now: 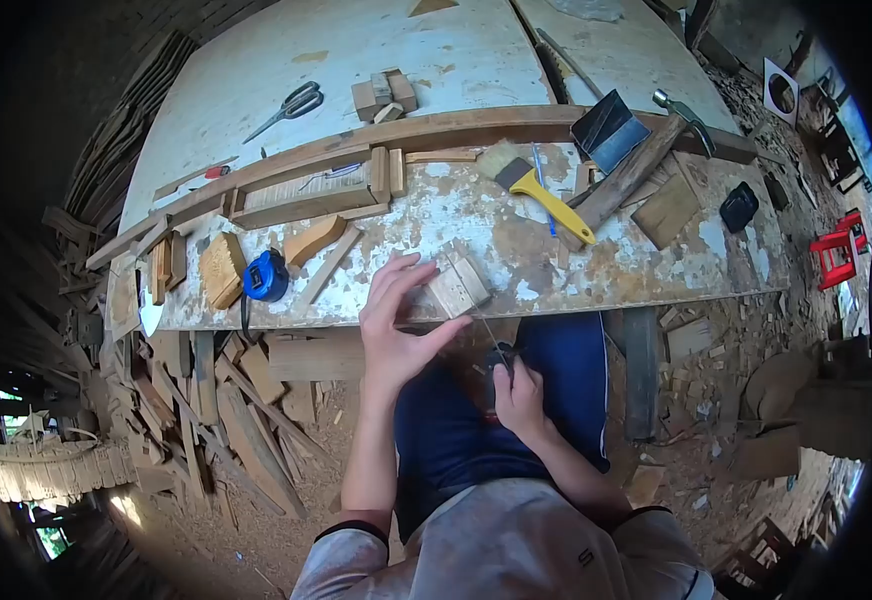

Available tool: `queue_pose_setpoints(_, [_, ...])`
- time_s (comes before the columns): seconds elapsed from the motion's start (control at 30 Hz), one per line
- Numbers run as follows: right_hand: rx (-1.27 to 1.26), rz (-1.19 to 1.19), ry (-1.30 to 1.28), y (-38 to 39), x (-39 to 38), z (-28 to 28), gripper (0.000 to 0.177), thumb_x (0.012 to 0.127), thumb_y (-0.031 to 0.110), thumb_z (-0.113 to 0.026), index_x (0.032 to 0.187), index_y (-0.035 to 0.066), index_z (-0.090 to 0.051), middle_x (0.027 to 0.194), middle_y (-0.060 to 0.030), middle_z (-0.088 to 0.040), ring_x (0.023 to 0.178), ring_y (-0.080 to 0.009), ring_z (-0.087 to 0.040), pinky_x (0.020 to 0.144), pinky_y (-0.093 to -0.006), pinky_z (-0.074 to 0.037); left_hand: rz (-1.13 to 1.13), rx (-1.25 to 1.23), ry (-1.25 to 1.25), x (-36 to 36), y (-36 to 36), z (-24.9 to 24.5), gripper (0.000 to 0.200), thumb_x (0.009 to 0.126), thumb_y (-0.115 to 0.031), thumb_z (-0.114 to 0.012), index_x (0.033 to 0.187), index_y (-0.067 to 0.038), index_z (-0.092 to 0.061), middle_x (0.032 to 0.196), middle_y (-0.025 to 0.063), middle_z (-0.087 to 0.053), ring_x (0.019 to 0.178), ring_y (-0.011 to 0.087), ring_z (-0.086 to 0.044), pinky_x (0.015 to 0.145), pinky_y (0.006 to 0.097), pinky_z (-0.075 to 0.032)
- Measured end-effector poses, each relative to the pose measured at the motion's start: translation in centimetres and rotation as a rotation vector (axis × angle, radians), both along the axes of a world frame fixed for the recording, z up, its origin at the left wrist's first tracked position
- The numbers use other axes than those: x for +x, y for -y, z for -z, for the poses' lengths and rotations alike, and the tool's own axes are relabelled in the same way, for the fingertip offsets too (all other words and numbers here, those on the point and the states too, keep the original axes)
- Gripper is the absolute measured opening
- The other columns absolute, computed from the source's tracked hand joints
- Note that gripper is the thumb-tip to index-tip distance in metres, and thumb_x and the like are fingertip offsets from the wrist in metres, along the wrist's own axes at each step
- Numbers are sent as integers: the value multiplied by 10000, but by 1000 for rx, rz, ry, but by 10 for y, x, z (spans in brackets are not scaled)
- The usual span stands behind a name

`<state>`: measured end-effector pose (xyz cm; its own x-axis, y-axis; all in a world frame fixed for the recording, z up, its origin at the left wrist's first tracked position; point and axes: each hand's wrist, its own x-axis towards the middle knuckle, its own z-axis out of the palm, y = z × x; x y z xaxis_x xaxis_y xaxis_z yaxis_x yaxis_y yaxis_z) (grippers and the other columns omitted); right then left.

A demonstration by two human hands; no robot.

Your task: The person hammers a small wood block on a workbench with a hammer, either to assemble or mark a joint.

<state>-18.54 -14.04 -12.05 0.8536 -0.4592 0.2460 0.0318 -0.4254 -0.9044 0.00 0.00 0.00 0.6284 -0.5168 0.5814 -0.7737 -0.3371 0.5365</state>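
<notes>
Gripping the dark handle of a thin tool (499,358), the right hand (519,395) was closed above the person's dark blue trousers (566,390), just below the near edge of the surface (431,212). The tool's slender shaft pointed up toward a small wooden block (458,284), which lay at that edge. Beside the block, the left hand (396,315) was partly open, its thumb by the near end and its fingers by the left side; whether it pressed on the block could not be told.

Farther left lay a blue tape measure (266,276), a rough wood chunk (223,270) and a curved wood piece (314,241). Beyond the block, to the right, a yellow-handled brush (541,195) lay with its bristles pointing away, near a square of board (666,212) and a black object (740,207).

A long wooden rail (476,122) crossed behind these, with a dark flat rectangular item (610,132) and a hammer (684,115) toward its right end. Past the rail were black-handled scissors (299,103) and a cluster of small wood blocks (384,95).
</notes>
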Motion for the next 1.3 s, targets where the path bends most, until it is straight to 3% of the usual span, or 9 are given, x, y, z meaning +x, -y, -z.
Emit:
queue_pose_setpoints(0.07, [-6, 1, 7, 1, 1, -3, 235, 1048, 153, -670, 941, -52, -629, 749, -284, -678, 685, -514, -684, 577, -551, -524, -6, -35, -72, -3, 3, -3, 1188, 660, -245, -1055, 1662, -22, -457, 1265, 155, -755, 1288, 290, -663, 1117, 421, -517])
queue_pose_setpoints(0.27, [-3, -1, -22, -2, 0, 1, 231, 1055, 150, -651, 980, -68, -645, 775, -290, -685, 710, -522, -687, 593, -555, -527, 16, -290, -315, -8, 9, 3, 1437, 665, -177, -1057, 1766, -48, -144, 1186, 131, -758, 1261, 264, -669, 1106, 408, -526])
queue_pose_setpoints(0.37, [50, -15, -35, -4, -3, 2, 228, 1058, 147, -644, 1000, -73, -653, 782, -292, -687, 717, -525, -689, 597, -556, -526, 22, -235, -294, -7, 7, 3, 1504, 672, -152, -1054, 1770, -51, -32, 1138, 115, -759, 1255, 261, -670, 1112, 410, -523])
queue_pose_setpoints(0.57, [33, -39, -83, -2, 11, -20, 227, 1064, 146, -636, 1023, -75, -669, 804, -299, -705, 741, -522, -706, 621, -551, -552, 9, -240, -277, -7, 10, 0, 1482, 671, -146, -1050, 1765, -32, -57, 1126, 126, -761, 1231, 261, -682, 1103, 410, -535])
queue_pose_setpoints(0.77, [-21, -39, -94, -7, -13, 38, 223, 1066, 142, -629, 1033, -71, -685, 810, -306, -709, 747, -522, -706, 628, -551, -555, 39, -236, -274, -4, 8, -1, 1468, 669, -156, -1050, 1765, -28, -82, 1111, 122, -759, 1206, 254, -691, 1078, 401, -548])
queue_pose_setpoints(0.9, [31, -68, -148, 0, 15, -46, 235, 1065, 141, -633, 1042, -84, -697, 812, -302, -712, 757, -517, -711, 629, -554, -557, 14, -162, -272, -4, 7, -4, 1444, 669, -159, -1050, 1765, -35, -119, 1080, 113, -753, 1198, 240, -694, 1075, 395, -544])
queue_pose_setpoints(1.07, [-17, -30, -47, -12, -5, 36, 234, 1066, 135, -633, 1014, -81, -707, 796, -315, -693, 765, -521, -705, 633, -563, -543, 44, -207, -306, -2, 6, -3, 1434, 664, -166, -1049, 1766, -45, -140, 1083, 100, -759, 1186, 232, -694, 1077, 388, -534])
queue_pose_setpoints(1.2, [74, -90, -192, 0, 20, -46, 244, 1073, 170, -619, 1005, -42, -718, 799, -288, -710, 758, -533, -701, 667, -561, -555, 45, -180, -275, -2, 4, -7, 1420, 667, -179, -1049, 1765, -46, -158, 1079, 93, -763, 1188, 232, -696, 1085, 383, -520])
queue_pose_setpoints(1.3, [56, -13, -111, -11, 2, 37, 239, 1075, 161, -616, 980, -41, -701, 803, -306, -698, 764, -541, -687, 656, -580, -536, 55, -158, -350, 0, 3, -5, 1385, 668, -184, -1045, 1758, -40, -203, 1085, 94, -767, 1204, 236, -689, 1087, 390, -517])
